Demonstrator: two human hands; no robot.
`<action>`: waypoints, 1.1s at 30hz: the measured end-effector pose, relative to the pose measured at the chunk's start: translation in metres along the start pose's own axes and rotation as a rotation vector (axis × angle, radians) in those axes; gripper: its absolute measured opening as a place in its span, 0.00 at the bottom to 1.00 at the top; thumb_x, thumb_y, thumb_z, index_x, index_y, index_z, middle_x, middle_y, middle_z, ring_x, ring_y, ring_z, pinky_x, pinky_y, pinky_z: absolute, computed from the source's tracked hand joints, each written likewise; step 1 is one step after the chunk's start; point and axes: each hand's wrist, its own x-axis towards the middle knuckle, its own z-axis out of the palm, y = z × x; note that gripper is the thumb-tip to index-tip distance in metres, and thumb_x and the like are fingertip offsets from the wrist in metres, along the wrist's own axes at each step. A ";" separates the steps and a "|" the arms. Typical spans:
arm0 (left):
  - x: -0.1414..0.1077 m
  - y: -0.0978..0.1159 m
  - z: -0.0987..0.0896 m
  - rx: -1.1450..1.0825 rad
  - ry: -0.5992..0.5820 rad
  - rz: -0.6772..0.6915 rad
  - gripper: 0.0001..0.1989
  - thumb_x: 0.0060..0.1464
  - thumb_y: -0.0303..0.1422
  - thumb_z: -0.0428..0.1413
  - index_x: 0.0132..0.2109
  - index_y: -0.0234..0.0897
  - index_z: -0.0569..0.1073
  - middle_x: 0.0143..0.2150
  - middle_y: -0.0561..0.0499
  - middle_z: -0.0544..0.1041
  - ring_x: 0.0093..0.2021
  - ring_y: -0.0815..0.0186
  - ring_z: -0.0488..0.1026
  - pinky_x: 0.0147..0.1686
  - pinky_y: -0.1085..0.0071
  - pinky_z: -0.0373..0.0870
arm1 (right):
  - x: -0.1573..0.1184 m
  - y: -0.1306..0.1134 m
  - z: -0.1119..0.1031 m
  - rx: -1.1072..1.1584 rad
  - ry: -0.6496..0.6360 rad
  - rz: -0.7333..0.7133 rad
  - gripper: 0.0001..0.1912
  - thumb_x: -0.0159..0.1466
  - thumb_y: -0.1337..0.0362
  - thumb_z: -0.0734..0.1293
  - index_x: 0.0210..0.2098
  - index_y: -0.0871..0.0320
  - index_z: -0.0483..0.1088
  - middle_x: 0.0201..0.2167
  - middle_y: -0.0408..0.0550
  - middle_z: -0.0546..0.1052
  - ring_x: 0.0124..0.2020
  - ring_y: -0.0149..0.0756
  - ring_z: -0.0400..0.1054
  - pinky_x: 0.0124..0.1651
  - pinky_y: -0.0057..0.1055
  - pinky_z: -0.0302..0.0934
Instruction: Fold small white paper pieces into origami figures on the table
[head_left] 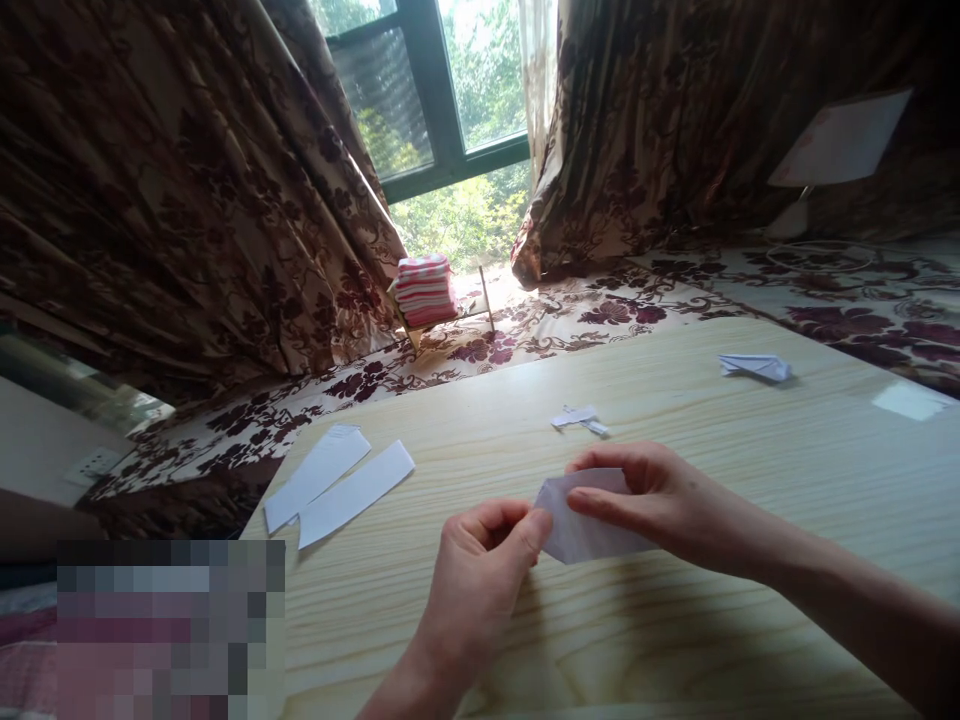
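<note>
Between my two hands a piece of white paper (592,530) is held just above the table, its left end narrowing to a blunt, cut or folded tip. My left hand (487,560) pinches that tip between thumb and fingers. With the thumb on the near face and the fingers behind, my right hand (645,490) grips the upper right part of the same paper. Beyond it on the table lie some small crumpled paper scraps (579,419). A folded paper piece (756,367) rests farther off to the right.
Two groups of white paper strips (356,495) lie on the left of the wooden table (480,420). Behind the table, a small rack holds folded red-and-white towels (426,288). A lamp (844,140) stands back right, near patterned curtains (637,120) and a window (442,100).
</note>
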 end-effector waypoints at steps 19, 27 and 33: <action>0.002 -0.001 0.002 -0.358 0.049 -0.055 0.10 0.45 0.35 0.64 0.24 0.32 0.77 0.22 0.53 0.70 0.27 0.71 0.64 0.34 0.73 0.64 | 0.004 -0.005 0.015 -0.011 0.083 -0.029 0.17 0.58 0.50 0.66 0.25 0.58 0.71 0.21 0.40 0.65 0.24 0.30 0.57 0.28 0.28 0.54; -0.001 0.000 0.004 -0.090 0.033 0.004 0.11 0.47 0.36 0.62 0.25 0.32 0.77 0.20 0.54 0.68 0.26 0.72 0.62 0.30 0.75 0.60 | -0.003 -0.003 0.017 -0.053 -0.024 -0.144 0.13 0.63 0.56 0.64 0.30 0.59 0.71 0.27 0.44 0.71 0.31 0.34 0.64 0.34 0.28 0.59; 0.005 0.002 0.002 -0.087 0.049 0.064 0.10 0.48 0.37 0.61 0.33 0.32 0.76 0.28 0.51 0.75 0.30 0.68 0.68 0.32 0.74 0.65 | -0.005 -0.003 0.018 -0.158 -0.149 -0.092 0.14 0.64 0.57 0.60 0.33 0.59 0.72 0.31 0.46 0.74 0.35 0.39 0.66 0.37 0.30 0.61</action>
